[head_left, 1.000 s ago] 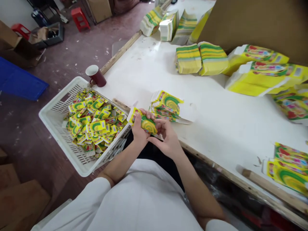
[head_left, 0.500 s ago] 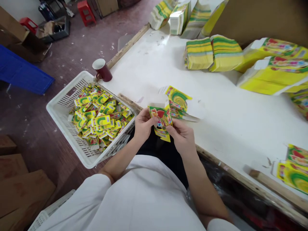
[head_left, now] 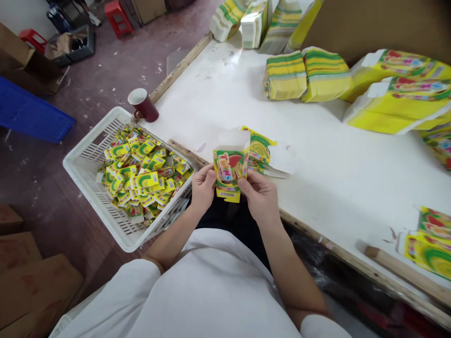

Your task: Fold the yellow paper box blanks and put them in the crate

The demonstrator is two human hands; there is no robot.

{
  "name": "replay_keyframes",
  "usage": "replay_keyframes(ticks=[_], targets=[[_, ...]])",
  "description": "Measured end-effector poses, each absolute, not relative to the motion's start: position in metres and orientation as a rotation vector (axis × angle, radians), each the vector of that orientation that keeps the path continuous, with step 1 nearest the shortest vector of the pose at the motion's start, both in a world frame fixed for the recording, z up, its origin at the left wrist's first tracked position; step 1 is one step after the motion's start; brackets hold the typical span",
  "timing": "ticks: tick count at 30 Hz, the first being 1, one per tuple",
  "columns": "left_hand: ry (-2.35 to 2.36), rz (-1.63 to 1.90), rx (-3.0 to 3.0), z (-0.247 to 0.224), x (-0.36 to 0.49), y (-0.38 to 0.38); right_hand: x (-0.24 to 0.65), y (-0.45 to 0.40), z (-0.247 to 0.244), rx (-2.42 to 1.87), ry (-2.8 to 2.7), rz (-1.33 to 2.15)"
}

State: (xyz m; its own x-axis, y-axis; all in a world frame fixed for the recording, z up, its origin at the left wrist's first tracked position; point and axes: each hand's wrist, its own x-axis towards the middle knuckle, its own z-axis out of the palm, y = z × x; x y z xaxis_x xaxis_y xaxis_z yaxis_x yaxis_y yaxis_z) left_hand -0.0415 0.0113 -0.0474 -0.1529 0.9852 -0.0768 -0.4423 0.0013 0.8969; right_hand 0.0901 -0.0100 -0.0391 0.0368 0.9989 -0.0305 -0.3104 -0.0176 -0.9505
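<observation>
A small yellow and green printed carton (head_left: 229,171) is held up in front of my body, its white top flap raised and a yellow flap with a barcode at its lower end. My left hand (head_left: 203,188) pinches its left edge, and my right hand (head_left: 259,192) grips its lower right side. Just behind the carton, several flat carton blanks (head_left: 261,146) lie on the white table (head_left: 327,173). To the left, a white plastic basket (head_left: 92,203) holds a heap of small yellow cartons (head_left: 144,180).
A maroon mug (head_left: 146,105) stands at the table's left corner. Stacks of blanks (head_left: 286,77) line the far side, with larger folded ones (head_left: 398,105) to the right. A loose wooden strip (head_left: 405,272) rests at the near right. Red stools (head_left: 118,19) stand on the floor.
The carton between my hands has turned to face me and looks opened out, with its white flap now raised. My left hand has shifted to its edge. The whole view has moved slightly.
</observation>
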Motion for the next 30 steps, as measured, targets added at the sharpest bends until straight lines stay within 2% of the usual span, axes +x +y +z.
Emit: replay_keyframes(ticks=[5, 9, 15, 18, 22, 27, 30], targets=[[1.004, 1.454, 0.746, -0.055, -0.038, 0.008, 0.087, -0.011, -0.04, -1.057, -1.06, 1.218], [1.042, 1.395, 0.912, -0.05, -0.06, 0.015, 0.098, -0.013, -0.034, -1.112, -1.302, 0.921], [0.961, 0.918, 1.681, -0.002, -0.108, 0.028, 0.126, -0.018, -0.021, -1.181, -1.902, 0.271], [1.072, 0.588, 2.019, 0.005, -0.1, 0.018, 0.122, -0.021, -0.018, -1.096, -1.986, 0.163], [1.228, 0.553, 2.136, -0.009, -0.081, 0.001, 0.109, -0.024, -0.029, -1.219, -1.589, 0.4], [1.076, 0.592, 2.32, -0.022, -0.075, -0.008, 0.094, -0.026, -0.048, -1.031, -1.226, 1.405], [1.063, 0.588, 2.364, -0.023, -0.077, -0.009, 0.091, -0.024, -0.051, -0.96, -1.067, 1.674]])
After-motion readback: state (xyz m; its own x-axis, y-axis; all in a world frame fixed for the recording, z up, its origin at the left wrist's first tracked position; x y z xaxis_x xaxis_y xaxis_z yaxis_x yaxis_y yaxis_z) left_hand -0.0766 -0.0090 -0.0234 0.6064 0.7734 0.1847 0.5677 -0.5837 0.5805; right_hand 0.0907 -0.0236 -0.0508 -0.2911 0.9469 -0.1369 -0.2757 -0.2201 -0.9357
